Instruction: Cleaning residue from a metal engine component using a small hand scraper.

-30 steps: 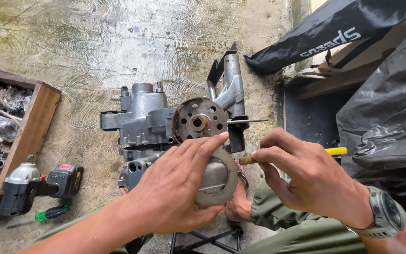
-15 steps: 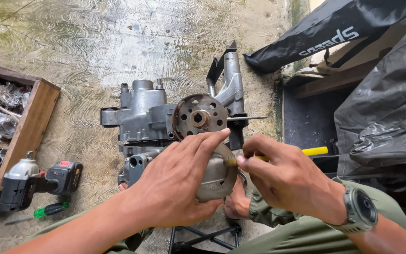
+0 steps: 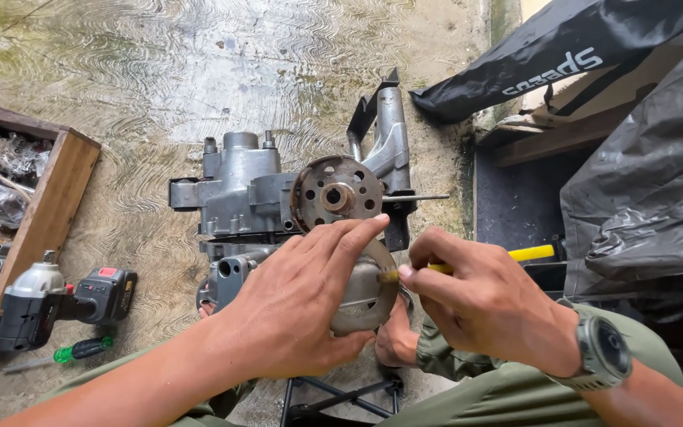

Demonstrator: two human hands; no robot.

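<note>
While the left hand (image 3: 298,316) stays spread, gripping the round metal cover (image 3: 361,296) below the engine's flywheel (image 3: 336,194), the right hand (image 3: 488,304) has closed in, fingers pinching a yellow tool (image 3: 527,255) against its rim.

Black bag with white lettering (image 3: 563,47) top right, crumpled black plastic sheet (image 3: 650,182) right edge

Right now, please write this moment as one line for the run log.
left hand: pressing round metal cover | right hand: holding yellow-handled tool, tip at cover edge | engine block: on concrete floor | impact wrench: lying left
</note>
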